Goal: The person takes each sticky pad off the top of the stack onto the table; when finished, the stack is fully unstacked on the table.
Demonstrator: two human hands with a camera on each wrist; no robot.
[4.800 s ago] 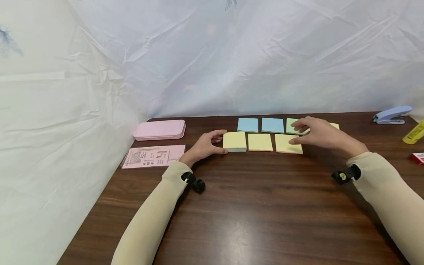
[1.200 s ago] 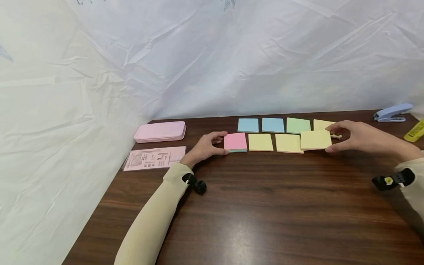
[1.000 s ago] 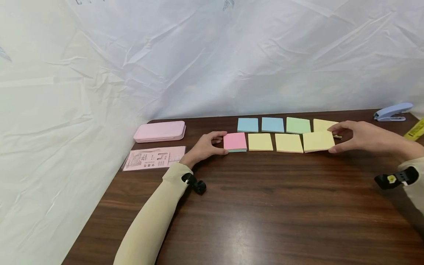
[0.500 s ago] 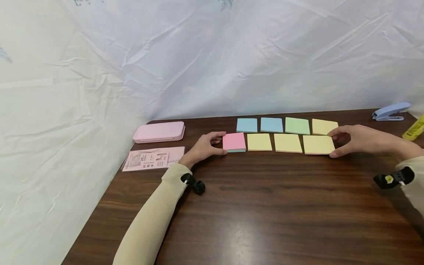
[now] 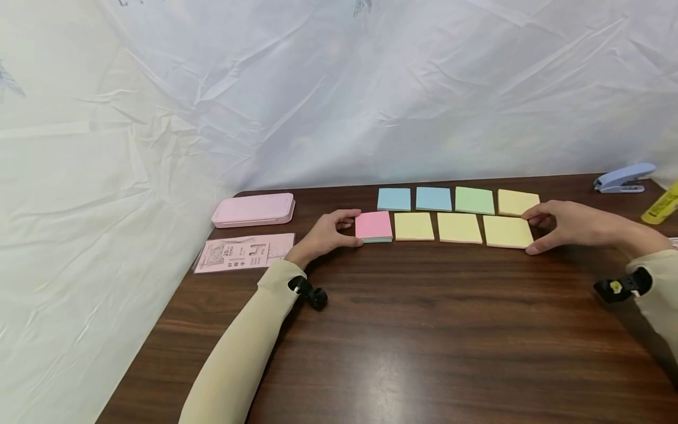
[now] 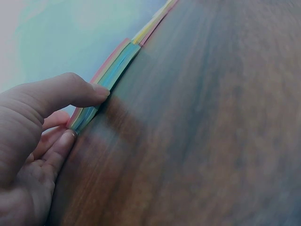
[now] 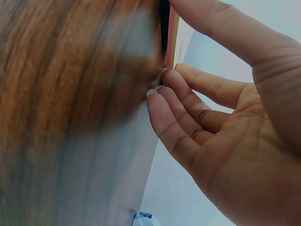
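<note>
Since the earlier frames we have brought the yellow note (image 5: 507,231) down out of the air — it now lies flat on the table (image 5: 424,330) at the right end of the near row, where before it was held tilted above the row's end.

Around it we see two more yellow notes (image 5: 458,228) to its left, then the pink-topped pad (image 5: 373,226) at the row's left end. Behind them runs a far row: two blue notes (image 5: 394,199), a green note (image 5: 474,200) and another yellow sheet (image 5: 516,202), which sits just behind our right hand's fingers. Well off to the left lie a pink case (image 5: 253,209) and a printed pink card (image 5: 245,252); a blue stapler (image 5: 622,178) and a yellow marker (image 5: 661,207) lie at the far right. Nothing stands between our hands and the sheets.

Our right hand (image 5: 564,224) is at the right edge of the yellow note, thumb low at the near corner and fingers (image 7: 176,106) lightly curled against the edge; the right wrist view shows the fingertips meeting the paper's edge, though whether they pinch it or only touch it we cannot tell. Our left hand (image 5: 331,231) holds the pad by its left side — thumb (image 6: 70,92) on the near edge, fingers at the corner. Both forearms reach in low over the table, sleeves to the wrist.
</note>
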